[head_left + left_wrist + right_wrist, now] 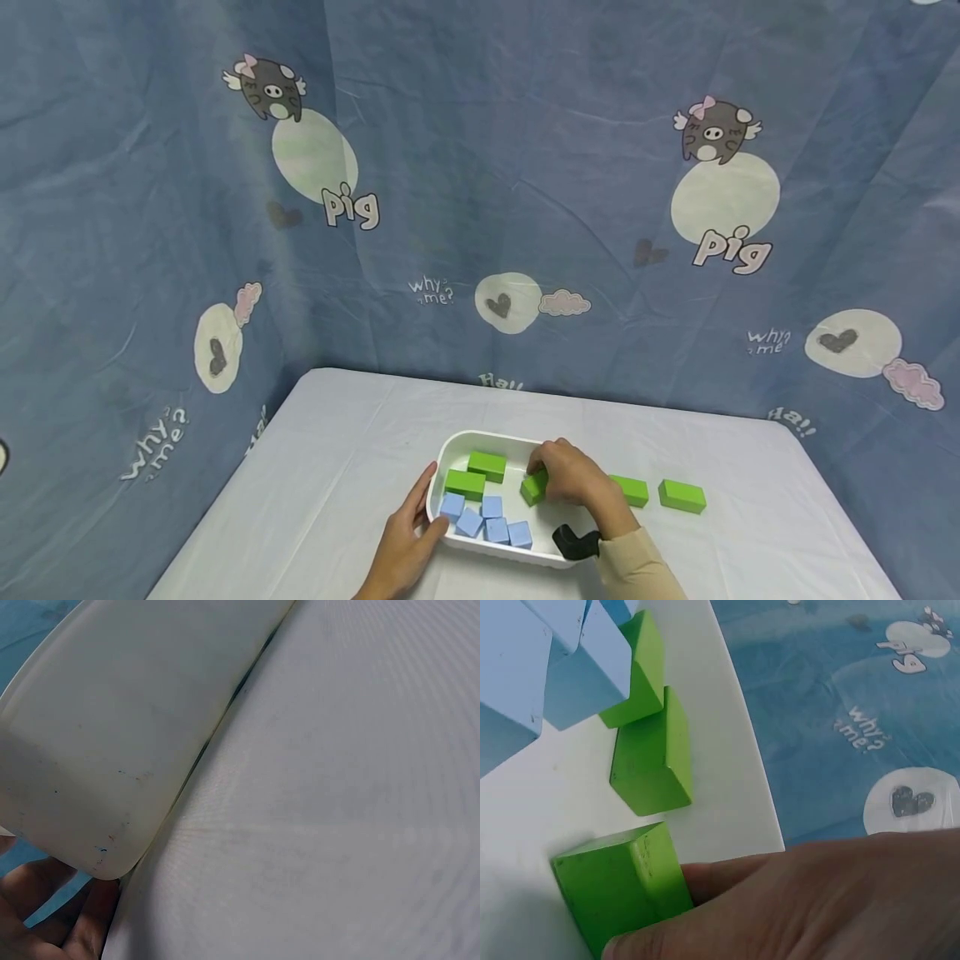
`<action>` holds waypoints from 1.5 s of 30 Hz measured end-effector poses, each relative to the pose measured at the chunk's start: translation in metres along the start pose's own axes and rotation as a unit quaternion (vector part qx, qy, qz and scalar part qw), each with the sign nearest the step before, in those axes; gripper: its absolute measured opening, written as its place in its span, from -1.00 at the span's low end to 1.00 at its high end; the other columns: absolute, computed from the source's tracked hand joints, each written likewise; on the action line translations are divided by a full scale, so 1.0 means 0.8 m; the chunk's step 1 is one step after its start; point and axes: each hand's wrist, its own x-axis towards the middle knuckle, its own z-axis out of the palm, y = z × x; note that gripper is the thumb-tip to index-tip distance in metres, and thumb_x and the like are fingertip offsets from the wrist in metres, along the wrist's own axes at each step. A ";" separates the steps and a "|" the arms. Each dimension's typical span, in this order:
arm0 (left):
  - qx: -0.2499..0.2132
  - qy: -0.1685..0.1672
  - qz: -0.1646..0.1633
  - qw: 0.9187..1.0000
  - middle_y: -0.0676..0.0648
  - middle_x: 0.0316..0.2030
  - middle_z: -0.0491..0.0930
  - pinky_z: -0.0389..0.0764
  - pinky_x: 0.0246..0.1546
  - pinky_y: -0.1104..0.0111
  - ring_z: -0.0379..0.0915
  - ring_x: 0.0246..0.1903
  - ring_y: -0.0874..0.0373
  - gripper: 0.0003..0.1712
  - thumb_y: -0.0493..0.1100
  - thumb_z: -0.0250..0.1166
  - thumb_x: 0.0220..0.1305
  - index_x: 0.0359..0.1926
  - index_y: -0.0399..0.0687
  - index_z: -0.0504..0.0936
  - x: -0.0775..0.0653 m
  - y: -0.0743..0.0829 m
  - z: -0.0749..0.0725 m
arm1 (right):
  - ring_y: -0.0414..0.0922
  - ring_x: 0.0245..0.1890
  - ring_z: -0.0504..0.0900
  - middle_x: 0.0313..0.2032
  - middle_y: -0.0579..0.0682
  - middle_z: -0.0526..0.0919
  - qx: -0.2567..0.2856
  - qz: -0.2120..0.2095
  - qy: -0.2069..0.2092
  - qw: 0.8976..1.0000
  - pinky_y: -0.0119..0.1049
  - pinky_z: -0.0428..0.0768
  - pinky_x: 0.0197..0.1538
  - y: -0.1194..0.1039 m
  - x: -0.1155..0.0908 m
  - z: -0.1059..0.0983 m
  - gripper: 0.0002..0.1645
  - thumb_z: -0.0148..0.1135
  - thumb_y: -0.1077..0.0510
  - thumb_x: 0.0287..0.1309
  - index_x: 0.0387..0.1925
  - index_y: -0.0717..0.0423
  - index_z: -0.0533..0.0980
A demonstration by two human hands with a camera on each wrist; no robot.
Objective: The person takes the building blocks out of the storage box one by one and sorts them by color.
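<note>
A white tray [516,467] lies on the table, its outer wall filling much of the left wrist view. My left hand [405,537] holds its left end, thumb at the near-left rim and fingers along the outside. Inside the tray's right half, my right hand [573,475] pinches a green block [615,889] between thumb and fingers, low over the tray floor. Two more green blocks [465,483] sit at the tray's left, with several light blue cubes [491,507] grouped in front of them.
Right of the tray, a green block [630,492] lies partly behind my right wrist, and another green block [682,496] lies farther right. White cloth covers the table [360,433]. A blue printed curtain [450,208] hangs behind. A black device [573,542] is at my right wrist.
</note>
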 end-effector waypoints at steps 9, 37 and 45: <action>-0.001 -0.005 -0.008 1.000 -0.29 0.36 0.40 0.48 0.25 0.24 0.46 0.25 -0.11 -0.12 -0.40 0.33 0.23 0.55 -0.11 0.24 -0.002 0.001 0.003 | -0.19 -0.29 0.50 -0.39 -0.21 0.69 0.000 -0.031 0.011 0.999 -0.17 0.58 -0.14 0.004 -0.003 0.000 -0.64 0.55 0.43 -0.27 -0.34 0.05 0.76; 0.002 -0.004 -0.009 1.000 -0.27 0.35 0.42 0.38 0.30 0.27 0.52 0.21 -0.12 -0.09 -0.39 0.34 0.23 0.56 -0.06 0.22 0.008 0.003 0.002 | -0.13 -0.20 0.64 -0.18 -0.12 0.71 0.104 -0.093 0.125 0.982 -0.28 0.66 -0.23 0.039 -0.036 -0.075 -0.61 0.43 0.37 0.00 -0.06 0.14 0.70; -0.005 -0.005 -0.022 1.000 -0.23 0.33 0.46 0.42 0.26 0.37 0.54 0.18 -0.04 -0.10 -0.38 0.35 0.23 0.56 -0.02 0.24 0.001 0.003 0.000 | -0.14 -0.22 0.64 -0.16 -0.10 0.72 0.117 -0.034 0.143 0.982 -0.21 0.67 -0.21 0.069 -0.067 -0.083 -0.61 0.43 0.41 -0.01 -0.09 0.13 0.70</action>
